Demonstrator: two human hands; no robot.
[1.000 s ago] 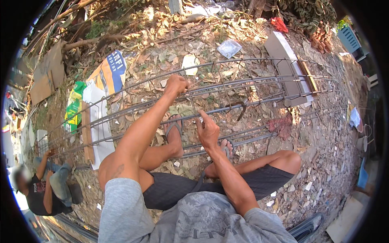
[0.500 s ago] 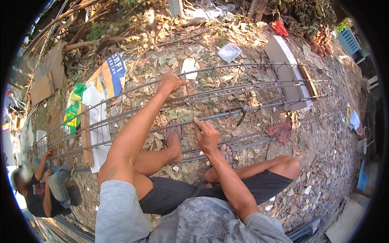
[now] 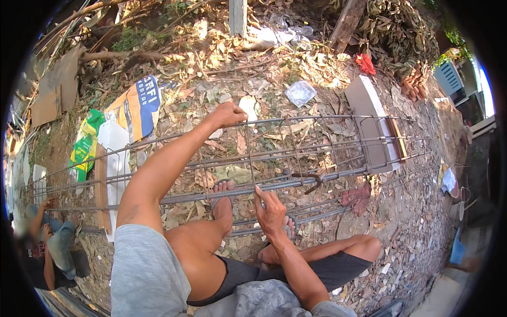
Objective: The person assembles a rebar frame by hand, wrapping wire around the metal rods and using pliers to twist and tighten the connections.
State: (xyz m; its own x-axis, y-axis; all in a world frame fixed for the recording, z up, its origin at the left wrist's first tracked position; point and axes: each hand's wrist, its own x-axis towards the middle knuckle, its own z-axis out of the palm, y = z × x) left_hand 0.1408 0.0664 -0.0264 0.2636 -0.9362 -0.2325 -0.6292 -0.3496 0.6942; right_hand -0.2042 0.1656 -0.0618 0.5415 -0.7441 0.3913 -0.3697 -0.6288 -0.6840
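Steel bars run left to right in front of me: a long rebar cage [image 3: 296,158] lying on its side on ground strewn with dry leaves [image 3: 222,63] and rubble. My left hand [image 3: 228,114] reaches to the far upper bar of the cage and is closed around it, fingers curled over the rod where one of the upright wire ties [image 3: 248,153] crosses. My right hand [image 3: 272,211] is on the near side, at a thick lower bar; the fingers are bent and pressed to the rod at the foot of that same tie, though I cannot tell whether they pinch anything small there. Just right of this hand a dark hooked tool [image 3: 311,180] hangs on the same thick bar.

My left foot [image 3: 223,203], in a sandal, rests against the near bars between my two hands, and my right leg is folded close to the cage, on the near side.

Under the right end of the cage lies a pale flat block [image 3: 364,98] with a strip of wood beside it. On the left, a white board [image 3: 113,158] and coloured sacks, green [image 3: 84,145] and orange-blue [image 3: 138,105], lie beneath and beyond the bars. At the far left another person [image 3: 50,238] crouches by the cage's end, hands at the bars.
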